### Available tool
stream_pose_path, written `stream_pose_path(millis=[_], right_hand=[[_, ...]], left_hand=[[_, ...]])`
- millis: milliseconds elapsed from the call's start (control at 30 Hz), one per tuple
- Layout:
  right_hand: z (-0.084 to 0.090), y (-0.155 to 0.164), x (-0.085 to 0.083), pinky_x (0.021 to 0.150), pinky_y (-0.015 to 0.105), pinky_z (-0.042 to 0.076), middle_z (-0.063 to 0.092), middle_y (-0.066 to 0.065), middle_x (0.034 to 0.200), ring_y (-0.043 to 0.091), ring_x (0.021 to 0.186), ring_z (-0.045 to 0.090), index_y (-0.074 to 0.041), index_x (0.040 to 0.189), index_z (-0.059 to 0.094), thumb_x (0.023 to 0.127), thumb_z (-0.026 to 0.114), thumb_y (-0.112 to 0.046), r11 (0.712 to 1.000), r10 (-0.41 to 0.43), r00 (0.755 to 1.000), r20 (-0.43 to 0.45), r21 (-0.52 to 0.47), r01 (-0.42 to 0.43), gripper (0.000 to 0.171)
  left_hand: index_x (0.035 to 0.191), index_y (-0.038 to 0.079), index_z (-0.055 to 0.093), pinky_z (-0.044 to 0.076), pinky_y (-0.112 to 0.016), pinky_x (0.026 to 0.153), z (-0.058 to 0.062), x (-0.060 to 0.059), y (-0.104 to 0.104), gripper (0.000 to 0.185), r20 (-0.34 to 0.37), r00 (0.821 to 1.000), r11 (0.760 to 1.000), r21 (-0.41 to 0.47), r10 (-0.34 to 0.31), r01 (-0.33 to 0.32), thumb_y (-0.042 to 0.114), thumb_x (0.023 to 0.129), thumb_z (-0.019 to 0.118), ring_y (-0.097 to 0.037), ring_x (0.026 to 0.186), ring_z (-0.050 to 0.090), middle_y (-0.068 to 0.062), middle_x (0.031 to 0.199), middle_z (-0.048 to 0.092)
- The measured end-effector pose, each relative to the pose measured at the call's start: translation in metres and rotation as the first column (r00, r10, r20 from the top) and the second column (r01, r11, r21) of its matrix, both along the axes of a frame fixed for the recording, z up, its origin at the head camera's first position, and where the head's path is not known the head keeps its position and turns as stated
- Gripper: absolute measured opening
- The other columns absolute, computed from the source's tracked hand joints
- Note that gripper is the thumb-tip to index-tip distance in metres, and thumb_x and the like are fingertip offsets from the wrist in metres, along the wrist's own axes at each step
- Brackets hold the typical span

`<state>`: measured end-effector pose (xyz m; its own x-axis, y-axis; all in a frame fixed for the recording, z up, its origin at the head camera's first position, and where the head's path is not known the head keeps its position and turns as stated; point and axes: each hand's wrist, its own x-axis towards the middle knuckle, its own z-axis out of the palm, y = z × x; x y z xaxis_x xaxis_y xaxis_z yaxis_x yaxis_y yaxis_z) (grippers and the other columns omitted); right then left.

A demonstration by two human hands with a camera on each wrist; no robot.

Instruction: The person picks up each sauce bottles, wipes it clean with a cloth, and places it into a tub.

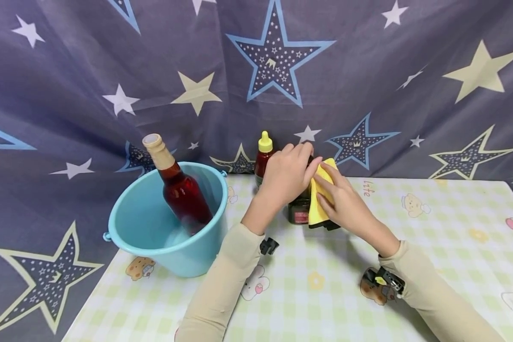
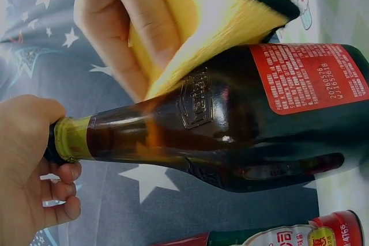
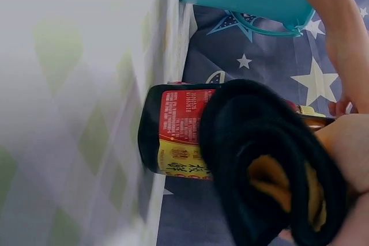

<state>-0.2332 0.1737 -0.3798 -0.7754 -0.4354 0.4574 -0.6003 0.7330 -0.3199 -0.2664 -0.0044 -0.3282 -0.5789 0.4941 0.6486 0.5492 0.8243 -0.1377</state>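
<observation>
A: The dark glass bottle [image 1: 300, 209] stands upright on the tabletop [image 1: 432, 228], at 12 o'clock from the person. The left hand [image 1: 284, 175] curls its grip round the capped neck; the right hand [image 1: 346, 202] presses a folded yellow cloth [image 1: 318, 194] flat against the shoulder, fingers fairly straight.

B: What could go wrong?

A: I'd judge a hard sideways push could tip it, held only at the top.

B: Anything close by?

A: A yellow-capped sauce bottle [image 1: 262, 159] just behind at 11 o'clock could get knocked. The blue bucket [image 1: 145, 232] with 1 red bottle [image 1: 179, 190] sits at 9 o'clock, well apart.
</observation>
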Motion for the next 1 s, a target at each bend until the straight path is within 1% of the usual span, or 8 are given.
stream_pose_path(millis=[167,267,433,667,800,1000], right_hand=[[-0.006,0.0036,-0.0025,0.103,0.06,0.045,0.037,0.036,0.153,0.054,0.128,0.052,0.01,0.138,0.055,0.095,0.064,-0.002,0.999,-0.021,0.998,0.063,0.05,0.018,0.046],[-0.0076,0.0049,-0.0039,0.1,0.059,0.046,0.038,0.036,0.152,0.054,0.127,0.052,0.01,0.138,0.055,0.096,0.063,-0.001,0.999,-0.025,0.996,0.085,0.047,0.021,0.045],[-0.0076,0.0041,-0.0027,0.097,0.059,0.047,0.037,0.036,0.152,0.054,0.127,0.053,0.01,0.139,0.055,0.097,0.062,-0.002,0.999,-0.023,0.994,0.109,0.045,0.019,0.045],[-0.0061,0.003,-0.004,0.096,0.058,0.047,0.036,0.037,0.153,0.054,0.127,0.053,0.011,0.14,0.054,0.098,0.061,-0.003,0.999,-0.025,0.992,0.127,0.047,0.019,0.045],[-0.0054,0.0037,-0.0044,0.093,0.056,0.047,0.035,0.038,0.154,0.054,0.125,0.054,0.011,0.141,0.053,0.099,0.061,-0.004,0.998,-0.033,0.989,0.143,0.051,0.026,0.045],[-0.0058,0.0037,-0.0036,0.097,0.058,0.047,0.034,0.037,0.154,0.055,0.13,0.05,0.011,0.141,0.052,0.099,0.06,-0.004,0.998,-0.044,0.987,0.156,0.058,0.036,0.045]], left_hand=[[0.106,0.011,0.061,0.046,-0.025,0.057,-0.0019,0.0002,0.0003,0.033,-0.011,1.0,1.0,0.003,-0.004,0.004,0.042,0.107,0.049,-0.017,0.07,0.058,0.002,0.08,0.062],[0.106,0.011,0.061,0.046,-0.025,0.057,-0.0027,-0.0005,0.0007,0.033,-0.018,1.0,1.0,0.006,-0.005,0.005,0.042,0.107,0.05,-0.017,0.069,0.057,0.002,0.08,0.062],[0.106,0.012,0.06,0.045,-0.025,0.056,-0.004,-0.0008,0.0,0.032,-0.006,1.0,1.0,0.005,-0.005,0.005,0.042,0.107,0.049,-0.016,0.069,0.057,0.002,0.081,0.062],[0.105,0.011,0.061,0.045,-0.026,0.055,-0.0027,-0.0019,-0.0013,0.032,-0.038,0.999,1.0,0.015,0.001,0.0,0.042,0.106,0.052,-0.017,0.069,0.057,0.001,0.081,0.062],[0.105,0.012,0.061,0.045,-0.026,0.055,-0.0019,-0.0018,-0.0013,0.032,-0.03,1.0,1.0,0.018,-0.007,0.008,0.042,0.106,0.051,-0.017,0.069,0.057,0.001,0.082,0.062],[0.105,0.012,0.061,0.045,-0.026,0.056,-0.0026,-0.0027,0.0001,0.031,-0.018,1.0,1.0,0.019,-0.011,0.012,0.042,0.106,0.051,-0.017,0.069,0.057,0.001,0.082,0.062]])
